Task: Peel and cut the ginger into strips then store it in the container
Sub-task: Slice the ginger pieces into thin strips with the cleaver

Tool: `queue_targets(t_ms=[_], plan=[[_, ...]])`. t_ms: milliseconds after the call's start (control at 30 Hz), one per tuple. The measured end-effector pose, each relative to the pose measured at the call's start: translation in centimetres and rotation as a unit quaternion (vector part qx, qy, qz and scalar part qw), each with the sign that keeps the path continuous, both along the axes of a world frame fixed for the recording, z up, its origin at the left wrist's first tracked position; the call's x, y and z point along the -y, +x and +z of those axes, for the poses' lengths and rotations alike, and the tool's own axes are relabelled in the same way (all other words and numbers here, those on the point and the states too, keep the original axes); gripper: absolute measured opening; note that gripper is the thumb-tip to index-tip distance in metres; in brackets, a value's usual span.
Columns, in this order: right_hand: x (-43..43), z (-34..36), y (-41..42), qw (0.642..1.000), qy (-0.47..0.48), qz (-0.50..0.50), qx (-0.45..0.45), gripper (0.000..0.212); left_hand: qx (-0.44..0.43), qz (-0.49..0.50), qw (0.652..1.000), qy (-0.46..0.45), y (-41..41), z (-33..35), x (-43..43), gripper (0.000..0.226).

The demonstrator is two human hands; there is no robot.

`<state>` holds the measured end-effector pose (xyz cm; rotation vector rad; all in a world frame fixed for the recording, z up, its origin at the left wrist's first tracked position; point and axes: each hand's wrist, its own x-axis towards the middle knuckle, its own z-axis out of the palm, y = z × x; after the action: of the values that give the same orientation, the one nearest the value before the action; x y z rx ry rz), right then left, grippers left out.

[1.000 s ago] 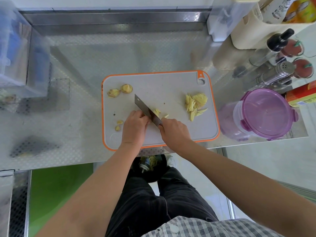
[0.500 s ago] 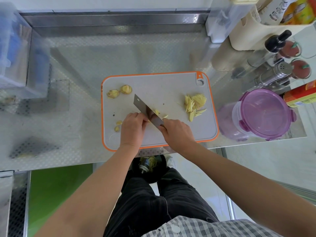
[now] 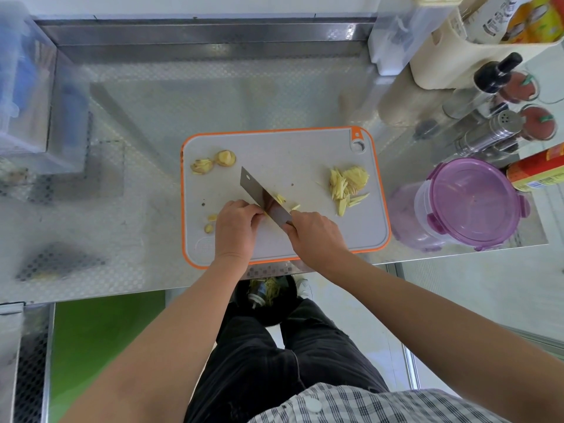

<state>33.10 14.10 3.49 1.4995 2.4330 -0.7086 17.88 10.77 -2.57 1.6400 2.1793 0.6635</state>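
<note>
While the right hand [image 3: 316, 236] grips the knife [image 3: 262, 196] on the cutting board [image 3: 305, 154], the left hand [image 3: 236, 230], curled, pins a mostly hidden ginger piece [image 3: 266, 214] against the blade. Cut strips [image 3: 348, 186] lie piled to the board's right, near the lidded container [image 3: 467, 203].

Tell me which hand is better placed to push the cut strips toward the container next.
Right, probably. The right hand, gripping the knife, is on the side of the strip pile and the lidded purple container; the left hand pins the ginger piece left of the blade.
</note>
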Motion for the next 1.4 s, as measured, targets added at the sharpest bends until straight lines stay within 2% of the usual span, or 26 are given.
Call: queue_targets(t_ms=[267,533,967,1167,1400], plan=[[0.1,-0.6,-0.9,1.000,-0.014,-0.017,0.011,0.026,-0.005,-0.025,0.999,0.019,-0.1,-0.2,0.0,0.010],[0.3,-0.9,-0.7,0.998,-0.010,-0.056,-0.023,0.026,-0.015,-0.043,0.999,0.027,-0.3,-0.3,0.2,0.012],[0.4,0.0,-0.5,1.000,0.004,-0.015,0.007,0.026,-0.017,-0.040,0.999,0.018,-0.4,0.1,-0.1,0.014],[0.3,-0.8,-1.4,0.999,-0.022,-0.022,0.020,0.024,-0.017,-0.043,0.999,0.012,-0.5,-0.3,0.1,0.011],[0.4,-1.2,-0.9,0.998,-0.011,-0.054,-0.018,0.025,-0.013,-0.046,0.998,0.034,-0.5,-0.2,0.2,0.012]])
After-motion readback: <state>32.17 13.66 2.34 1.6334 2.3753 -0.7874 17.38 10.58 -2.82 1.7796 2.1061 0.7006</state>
